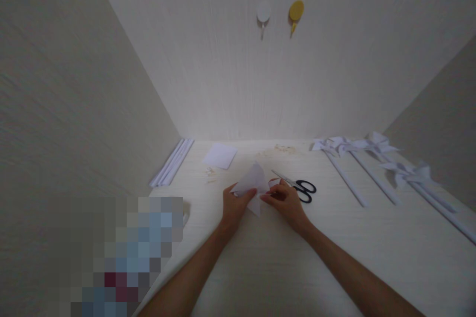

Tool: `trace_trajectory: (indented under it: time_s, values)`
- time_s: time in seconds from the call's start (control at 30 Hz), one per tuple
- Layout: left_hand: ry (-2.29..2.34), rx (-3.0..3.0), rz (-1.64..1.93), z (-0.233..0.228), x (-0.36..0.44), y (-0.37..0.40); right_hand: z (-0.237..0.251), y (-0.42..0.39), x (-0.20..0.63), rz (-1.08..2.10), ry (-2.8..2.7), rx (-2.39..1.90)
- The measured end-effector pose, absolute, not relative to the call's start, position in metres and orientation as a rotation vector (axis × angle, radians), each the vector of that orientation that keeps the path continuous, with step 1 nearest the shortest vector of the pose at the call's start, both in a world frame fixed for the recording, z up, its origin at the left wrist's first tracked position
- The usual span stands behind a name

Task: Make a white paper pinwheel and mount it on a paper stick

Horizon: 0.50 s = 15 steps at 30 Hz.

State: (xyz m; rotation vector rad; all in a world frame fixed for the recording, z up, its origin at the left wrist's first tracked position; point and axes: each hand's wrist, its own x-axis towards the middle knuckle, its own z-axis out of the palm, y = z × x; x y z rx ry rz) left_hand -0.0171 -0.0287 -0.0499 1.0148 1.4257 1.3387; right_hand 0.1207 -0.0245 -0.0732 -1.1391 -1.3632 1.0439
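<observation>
White paper (253,178), thin and matte, bends into a curved, pointed shape between the two hands, just above the middle of the desk (238,277), one corner angling down. At its left side the left hand (234,205) pinches it, thumb laid over the near face. The right hand (286,203) has its grip pressed together at the paper's right edge, thumb against curled fingers; a small white flap shows behind them, and I cannot tell whether it belongs to the same piece. Both forearms rise from the lower edge and converge, the wrists close together.

Just beyond the right hand lie scissors (307,188), with black loop handles and metal blades pointing up and left. Past the left hand are pale slivers (211,173) and a flat, smooth square sheet (221,155); more tan bits (285,149) scatter near the wall (223,69). Slim white rolls (173,161) lie side by side at far left. At right rest pinwheels (409,174) with crisp folded blades on straight round sticks.
</observation>
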Motion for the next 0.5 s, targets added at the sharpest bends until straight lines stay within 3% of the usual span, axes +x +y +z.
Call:
trace_trajectory:
  time_s: [0.33, 0.5]
  values:
    - [1.484, 1.037, 1.398, -0.047, -0.0196, -0.0292, -0.0748, -0.0279, 0.1207, 0.894, -1.611, -1.055]
    - [1.54, 0.895, 1.503, -0.0507, -0.0245, -0.0239, -0.0768, -0.0279, 0.1215, 1.044, -1.62, -1.003]
